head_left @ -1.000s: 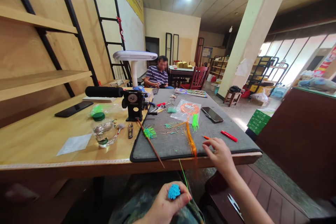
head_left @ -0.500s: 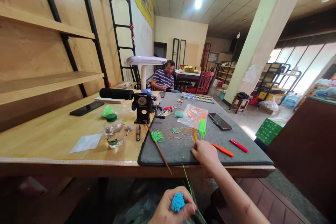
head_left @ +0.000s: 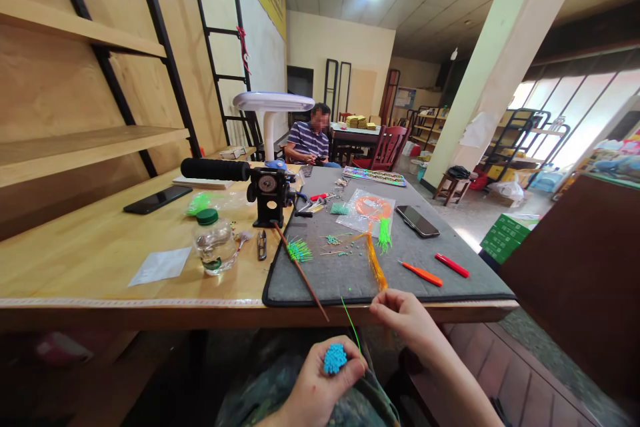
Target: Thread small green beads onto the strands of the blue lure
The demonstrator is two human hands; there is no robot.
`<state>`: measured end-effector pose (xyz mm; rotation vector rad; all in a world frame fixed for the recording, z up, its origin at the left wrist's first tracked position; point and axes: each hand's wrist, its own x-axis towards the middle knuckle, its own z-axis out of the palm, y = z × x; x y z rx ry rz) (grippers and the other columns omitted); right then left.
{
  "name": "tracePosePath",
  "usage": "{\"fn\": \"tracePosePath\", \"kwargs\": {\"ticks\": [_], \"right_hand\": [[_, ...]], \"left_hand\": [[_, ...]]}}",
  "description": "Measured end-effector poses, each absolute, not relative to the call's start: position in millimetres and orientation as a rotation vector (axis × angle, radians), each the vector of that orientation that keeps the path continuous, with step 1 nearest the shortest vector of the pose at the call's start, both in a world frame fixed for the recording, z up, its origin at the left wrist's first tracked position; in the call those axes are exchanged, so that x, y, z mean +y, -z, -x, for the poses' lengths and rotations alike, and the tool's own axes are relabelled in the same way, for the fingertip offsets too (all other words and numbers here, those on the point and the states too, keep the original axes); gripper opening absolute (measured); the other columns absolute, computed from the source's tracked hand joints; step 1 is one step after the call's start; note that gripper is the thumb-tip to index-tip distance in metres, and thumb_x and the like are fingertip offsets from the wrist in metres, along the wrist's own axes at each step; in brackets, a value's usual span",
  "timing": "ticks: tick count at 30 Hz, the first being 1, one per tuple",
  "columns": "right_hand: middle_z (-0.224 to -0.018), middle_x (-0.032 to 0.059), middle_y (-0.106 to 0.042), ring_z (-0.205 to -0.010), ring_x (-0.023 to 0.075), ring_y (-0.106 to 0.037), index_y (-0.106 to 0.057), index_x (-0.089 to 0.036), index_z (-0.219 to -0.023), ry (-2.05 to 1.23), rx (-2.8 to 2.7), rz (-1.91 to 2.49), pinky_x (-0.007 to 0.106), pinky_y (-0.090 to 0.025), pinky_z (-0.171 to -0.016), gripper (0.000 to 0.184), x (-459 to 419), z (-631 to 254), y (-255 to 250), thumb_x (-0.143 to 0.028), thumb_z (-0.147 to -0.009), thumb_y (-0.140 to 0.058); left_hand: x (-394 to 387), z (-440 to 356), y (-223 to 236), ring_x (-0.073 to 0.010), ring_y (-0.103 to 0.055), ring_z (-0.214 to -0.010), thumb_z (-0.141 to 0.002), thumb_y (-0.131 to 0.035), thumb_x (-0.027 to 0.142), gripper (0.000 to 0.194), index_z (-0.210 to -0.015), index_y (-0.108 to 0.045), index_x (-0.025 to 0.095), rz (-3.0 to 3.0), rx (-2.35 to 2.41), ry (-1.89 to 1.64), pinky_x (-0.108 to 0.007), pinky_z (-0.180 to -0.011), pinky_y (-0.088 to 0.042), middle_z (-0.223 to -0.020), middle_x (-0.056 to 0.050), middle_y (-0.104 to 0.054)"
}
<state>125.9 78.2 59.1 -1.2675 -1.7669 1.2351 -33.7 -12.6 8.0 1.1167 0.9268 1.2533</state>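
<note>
My left hand, low in the middle, is closed around a bundle whose packed blue bead-like tips face up. A thin green strand rises beside its thumb. My right hand is at the table's front edge, thumb and forefinger pinched; what is between them is too small to make out. Its fingertips are by the lower end of a bundle of orange threads lying on the grey mat. A bright green tassel lies just beyond.
A black clamp device holds a brown rod with green-and-blue strands. Left are a green-capped jar, snips and paper. Right are an orange tool, a red tool and a phone. A person sits beyond.
My right hand has drawn back from the mat toward me, uncovering more of the orange threads. My left hand still grips the blue-tipped bundle. The view has shifted slightly.
</note>
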Motion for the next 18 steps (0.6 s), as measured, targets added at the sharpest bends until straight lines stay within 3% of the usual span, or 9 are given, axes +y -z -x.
{"fn": "tracePosePath", "kwargs": {"ticks": [8,14,18], "right_hand": [[-0.051,-0.005,-0.048,-0.05,0.0083,-0.036,-0.058,-0.016,-0.059,-1.46,-1.554,1.228,0.022,-0.027,-0.049,0.029,42.0,-134.2,-38.9,-0.042,-0.063,-0.07],[-0.046,-0.0077,-0.042,-0.044,0.0054,-0.026,-0.056,-0.017,-0.062,-1.666,-1.52,1.169,0.022,-0.017,-0.044,0.038,44.7,-151.2,-31.1,-0.051,-0.063,-0.072],[-0.046,-0.0067,-0.045,-0.044,0.0049,-0.027,-0.056,-0.016,-0.062,-1.724,-1.525,1.113,0.022,-0.013,-0.044,0.038,50.3,-163.0,-26.9,-0.05,-0.066,-0.072]], "left_hand": [[-2.5,30.7,-15.5,-0.0149,-0.051,-0.072,-0.079,-0.065,0.035,0.023,-0.069,-0.062,0.015,-1.307,0.864,-1.301,-0.025,-0.069,-0.04,-0.075,-0.003,-0.056],[17.2,33.9,-29.8,-0.0218,-0.058,-0.1,-0.08,-0.062,0.02,0.006,-0.078,-0.065,0.016,-1.776,0.776,-1.196,-0.031,-0.089,-0.042,-0.11,-0.012,-0.061],[29.4,29.2,-32.5,-0.0195,-0.061,-0.092,-0.083,-0.056,0.018,0.009,-0.081,-0.064,0.016,-1.92,0.711,-1.114,-0.028,-0.083,-0.045,-0.104,-0.012,-0.065]]}}
